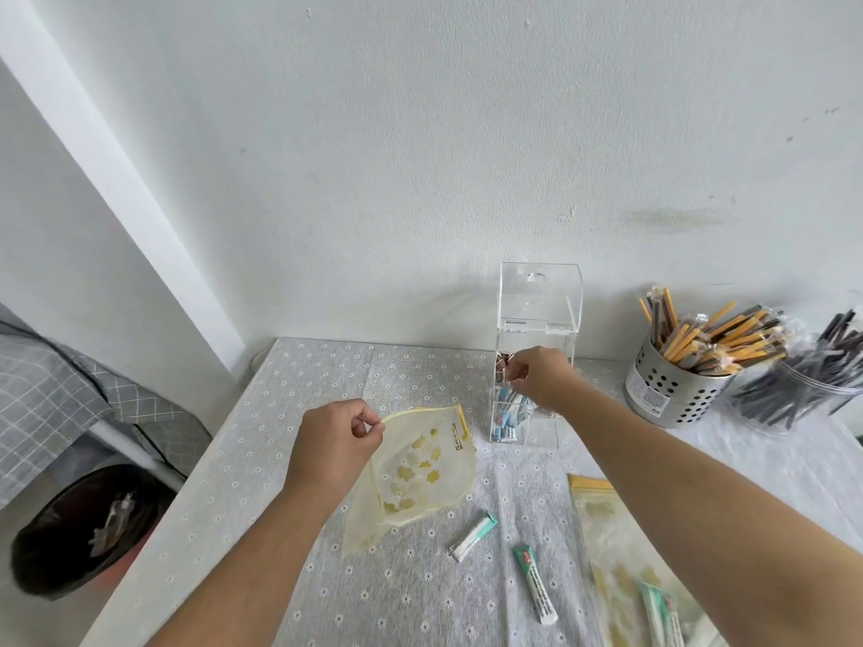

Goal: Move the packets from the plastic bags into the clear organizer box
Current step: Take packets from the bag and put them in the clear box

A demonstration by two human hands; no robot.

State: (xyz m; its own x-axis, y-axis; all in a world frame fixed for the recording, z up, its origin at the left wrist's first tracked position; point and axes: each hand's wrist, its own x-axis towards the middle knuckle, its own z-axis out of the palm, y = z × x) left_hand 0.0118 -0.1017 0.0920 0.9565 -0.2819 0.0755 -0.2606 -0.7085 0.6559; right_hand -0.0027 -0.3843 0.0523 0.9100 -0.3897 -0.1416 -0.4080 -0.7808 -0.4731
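Packets [537, 583] lay in more than one place — two long ones were loose on the table cloth [327, 600], some sat inside a second bag [607, 530] by the right arm, and blue and brown ones were already in the clear box [539, 315] near the wall. The step in hand looked like putting packets into the box. The right hand [541, 378] was at the middle part of the box, its fingertips pressed together in a pinch by the brown packets, but whether a packet was between them could not be told. The left hand [334, 443] pinched the top edge of the yellow bag [420, 473] and held it partly up off the cloth; that bag looked nearly empty. Next, it seemed, the right hand would need to come away from the box and pick up the loose packets or reach into the second bag. The second bag was cut off at the bottom edge, so its packets could not be counted. The right hand hid part of the box front — and the yellow marks on both bags made it hard to see inside.
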